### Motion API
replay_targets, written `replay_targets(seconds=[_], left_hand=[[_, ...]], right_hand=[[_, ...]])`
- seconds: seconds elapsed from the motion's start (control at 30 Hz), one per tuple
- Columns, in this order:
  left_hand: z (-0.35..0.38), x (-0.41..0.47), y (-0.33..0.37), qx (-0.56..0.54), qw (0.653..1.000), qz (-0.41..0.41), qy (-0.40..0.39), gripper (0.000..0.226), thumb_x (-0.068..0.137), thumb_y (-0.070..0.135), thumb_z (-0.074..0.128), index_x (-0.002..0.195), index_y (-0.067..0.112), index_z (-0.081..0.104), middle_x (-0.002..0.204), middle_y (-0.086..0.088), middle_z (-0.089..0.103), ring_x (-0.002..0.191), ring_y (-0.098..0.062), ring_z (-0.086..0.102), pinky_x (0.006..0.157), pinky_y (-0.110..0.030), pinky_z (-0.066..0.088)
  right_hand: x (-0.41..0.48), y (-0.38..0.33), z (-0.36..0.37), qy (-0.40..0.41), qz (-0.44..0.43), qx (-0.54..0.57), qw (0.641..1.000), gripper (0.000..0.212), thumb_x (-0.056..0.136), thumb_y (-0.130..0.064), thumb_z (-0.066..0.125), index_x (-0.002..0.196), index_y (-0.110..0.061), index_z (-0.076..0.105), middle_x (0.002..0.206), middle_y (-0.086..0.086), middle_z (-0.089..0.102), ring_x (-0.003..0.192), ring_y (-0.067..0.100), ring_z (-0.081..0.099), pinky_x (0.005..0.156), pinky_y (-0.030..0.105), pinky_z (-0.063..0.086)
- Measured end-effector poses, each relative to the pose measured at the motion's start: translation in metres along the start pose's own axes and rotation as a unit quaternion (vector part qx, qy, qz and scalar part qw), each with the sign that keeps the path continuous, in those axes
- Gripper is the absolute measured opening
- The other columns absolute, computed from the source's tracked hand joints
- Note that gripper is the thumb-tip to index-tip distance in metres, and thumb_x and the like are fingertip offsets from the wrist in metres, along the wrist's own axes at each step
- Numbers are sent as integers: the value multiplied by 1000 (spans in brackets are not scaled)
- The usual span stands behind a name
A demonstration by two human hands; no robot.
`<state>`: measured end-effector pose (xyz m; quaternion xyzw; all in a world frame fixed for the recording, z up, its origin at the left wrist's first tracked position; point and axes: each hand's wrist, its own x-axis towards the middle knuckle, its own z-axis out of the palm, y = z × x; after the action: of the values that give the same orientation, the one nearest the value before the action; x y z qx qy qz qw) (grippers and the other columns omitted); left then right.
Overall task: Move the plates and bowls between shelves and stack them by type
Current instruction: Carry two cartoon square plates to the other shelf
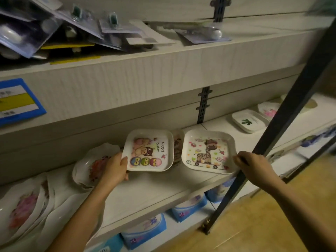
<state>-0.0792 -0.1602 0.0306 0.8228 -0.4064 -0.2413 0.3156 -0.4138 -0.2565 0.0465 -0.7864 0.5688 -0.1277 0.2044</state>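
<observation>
While the left hand (116, 168) pinches the left rim of the owl plate (151, 151), thumb on top, the right hand (254, 166) curls its fingers round the right rim of the giraffe plate (207, 151). Both square plates are side by side toward the front edge of the shelf (154, 190), the owl plate overlapping a third plate (177, 146) between them. Flowered dishes (91, 166) sit just behind the left hand.
</observation>
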Motion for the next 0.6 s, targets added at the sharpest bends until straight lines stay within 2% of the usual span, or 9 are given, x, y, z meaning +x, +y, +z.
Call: replay_targets(seconds=[0.07, 0.2, 0.27, 0.43, 0.5, 0.53, 0.6], left_hand=[[4, -3, 0, -6, 1000, 8, -17, 26, 96, 9, 36, 111, -5, 52, 81, -17, 56, 50, -18, 50, 29, -10, 37], [17, -17, 5, -3, 998, 30, -53, 24, 98, 13, 34, 107, 0, 51, 73, -9, 56, 51, -18, 51, 40, -22, 42], [24, -27, 12, 11, 997, 51, -65, 20, 97, 13, 34, 102, 3, 51, 73, -9, 57, 51, -18, 52, 42, -23, 42], [43, -58, 36, 22, 993, 84, -80, 18, 97, 10, 34, 95, 4, 51, 67, -8, 56, 47, -19, 51, 40, -21, 43], [53, -71, 46, 23, 993, 88, -80, 18, 97, 11, 35, 98, 6, 53, 70, -8, 58, 48, -20, 52, 43, -23, 43], [60, -78, 52, 21, 993, 88, -81, 18, 97, 11, 35, 99, 8, 53, 71, -7, 58, 48, -20, 53, 43, -22, 43], [74, -95, 66, 16, 993, 93, -78, 16, 97, 11, 36, 99, 13, 51, 70, -3, 58, 48, -18, 53, 39, -17, 44]], right_hand=[[-15, 8, 1, 10, 18, 3, 1000, 22, 96, -23, 45, 77, -19, 56, 68, -5, 56, 64, 14, 59, 57, 20, 45], [-47, 26, -3, 26, 37, 4, 999, 20, 96, -23, 46, 80, -19, 57, 68, -7, 55, 62, 8, 56, 54, 16, 41], [-60, 36, -9, 27, 37, -4, 999, 22, 96, -23, 45, 76, -20, 54, 64, -11, 50, 56, 4, 49, 50, 15, 34], [-86, 68, -28, 29, 39, -8, 999, 38, 96, -25, 46, 59, -28, 41, 55, -11, 44, 49, 4, 41, 46, 19, 29], [-96, 81, -39, 30, 35, 0, 999, 39, 96, -23, 46, 58, -29, 40, 56, -10, 44, 49, 4, 41, 46, 21, 35], [-101, 89, -45, 30, 33, 5, 999, 38, 96, -23, 46, 58, -29, 40, 56, -10, 44, 50, 5, 42, 50, 19, 40], [-107, 109, -57, 31, 35, 11, 999, 37, 96, -22, 46, 59, -26, 42, 55, -8, 45, 50, 6, 42, 58, 11, 42]])
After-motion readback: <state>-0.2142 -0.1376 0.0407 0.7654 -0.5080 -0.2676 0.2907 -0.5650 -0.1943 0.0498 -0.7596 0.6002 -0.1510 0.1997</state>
